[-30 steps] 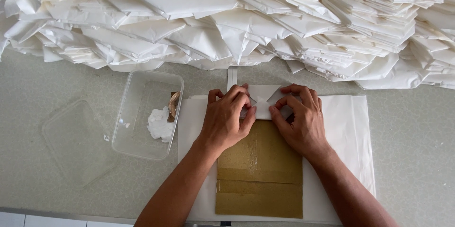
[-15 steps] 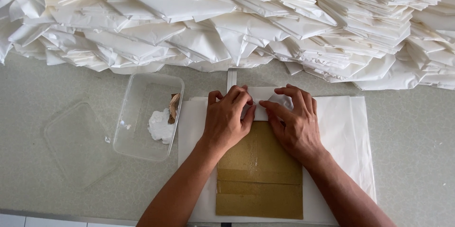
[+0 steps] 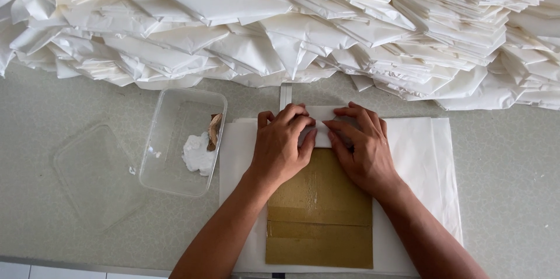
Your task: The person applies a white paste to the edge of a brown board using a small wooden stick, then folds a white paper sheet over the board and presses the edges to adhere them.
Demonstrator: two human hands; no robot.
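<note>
Left hand (image 3: 284,149) and right hand (image 3: 363,148) side by side, fingers spread flat, pressing a folded white paper flap (image 3: 318,127) over the top edge of a brown cardboard sheet (image 3: 319,215), on white paper (image 3: 423,162) on the bench (image 3: 513,186). Clear plastic tub (image 3: 182,142) just left; heap of folded paper (image 3: 303,22) behind.
</note>
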